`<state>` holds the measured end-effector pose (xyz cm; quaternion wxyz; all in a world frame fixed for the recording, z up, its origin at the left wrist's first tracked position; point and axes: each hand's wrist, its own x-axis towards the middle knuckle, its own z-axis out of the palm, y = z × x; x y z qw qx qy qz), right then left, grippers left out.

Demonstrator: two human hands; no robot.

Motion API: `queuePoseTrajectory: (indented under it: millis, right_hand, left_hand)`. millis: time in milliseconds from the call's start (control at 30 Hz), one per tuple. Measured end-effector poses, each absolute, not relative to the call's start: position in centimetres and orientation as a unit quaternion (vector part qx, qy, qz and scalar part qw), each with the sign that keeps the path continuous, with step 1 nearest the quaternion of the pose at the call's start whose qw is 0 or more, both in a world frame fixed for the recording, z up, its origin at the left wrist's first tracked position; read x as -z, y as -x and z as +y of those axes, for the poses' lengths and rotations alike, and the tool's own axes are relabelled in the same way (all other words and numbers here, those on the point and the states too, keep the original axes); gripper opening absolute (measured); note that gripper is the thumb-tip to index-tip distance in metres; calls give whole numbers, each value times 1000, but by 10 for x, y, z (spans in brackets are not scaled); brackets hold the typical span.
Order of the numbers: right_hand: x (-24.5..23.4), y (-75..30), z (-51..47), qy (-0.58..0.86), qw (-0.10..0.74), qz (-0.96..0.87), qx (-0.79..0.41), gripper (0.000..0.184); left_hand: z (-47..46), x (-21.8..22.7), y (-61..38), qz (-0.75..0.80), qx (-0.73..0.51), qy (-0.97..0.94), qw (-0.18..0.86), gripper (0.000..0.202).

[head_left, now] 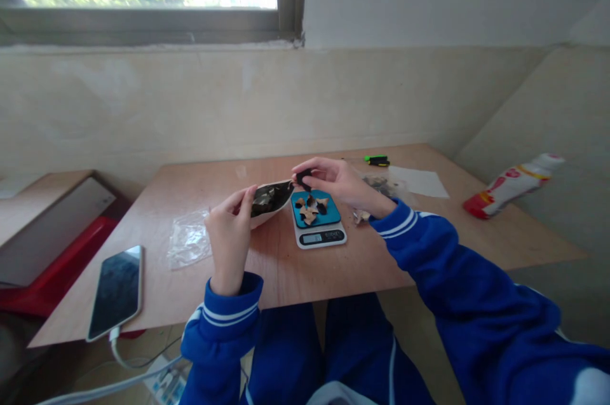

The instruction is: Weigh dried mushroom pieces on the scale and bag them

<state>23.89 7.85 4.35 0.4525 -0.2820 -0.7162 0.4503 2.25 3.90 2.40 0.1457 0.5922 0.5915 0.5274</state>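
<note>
Near frame centre, the left hand (232,228) clamps an open, pale, shiny-lined pouch (274,200); the right hand (337,181) pinches a dark, irregular piece (304,180) beside it, apparently mid-transfer; the next move calls for steadiness.

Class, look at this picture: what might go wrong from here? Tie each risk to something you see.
1. The left hand holds the bag with its mouth open, so its contents might spill if it tips.
2. The right hand pinches a dark piece by the scale; a slip could drop it on the table.
3. The phone lies at the table's edge, so a tug on its cable might pull it off.
</note>
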Motion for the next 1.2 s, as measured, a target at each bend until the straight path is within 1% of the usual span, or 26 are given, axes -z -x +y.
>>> queuePoseTrajectory:
  millis: [67,133,267,400,567,700,833,900,967,1067,1133,1200]
  right_hand:
    - [-35,-259,81,321,493,-660,-468,29]
    - [-19,-282,84,365,504,-629,-466,30]
    - [22,-312,97,455,441,-611,-475,28]
    - [51,-313,123,488,432,-605,-457,27]
    - [69,-303,153,499,410,-612,-456,29]
    - [74,-304,156,507,397,-629,-436,33]
    - [65,-315,141,519,398,-648,-391,35]
    - [61,-321,128,532,390,-670,-340,33]
    - [61,-323,113,546,364,-705,-269,30]
    - [74,-321,94,567,336,-733,-171,30]
    - [86,-316,87,575,338,-731,-142,31]
    - [95,-310,85,573,339,-733,-139,34]
  left_hand:
    - [42,-25,-19,598,-533,-584,134,25]
    - [43,-26,-17,601,-538,-578,125,25]
    - [44,-27,-18,602,-540,-576,118,26]
    - [42,-27,-20,606,-534,-575,127,25]
    - [41,-27,-15,614,-535,-566,130,25]
    - [41,-27,-13,609,-536,-571,127,25]
    - [40,-28,-15,607,-538,-569,133,26]
    - [40,-28,-15,608,-537,-569,134,26]
    - [40,-27,-15,606,-538,-571,135,26]
    - [40,-25,-16,602,-541,-572,137,26]
    - [40,-24,-17,604,-539,-573,133,26]
    - [40,-24,-17,605,-535,-576,129,25]
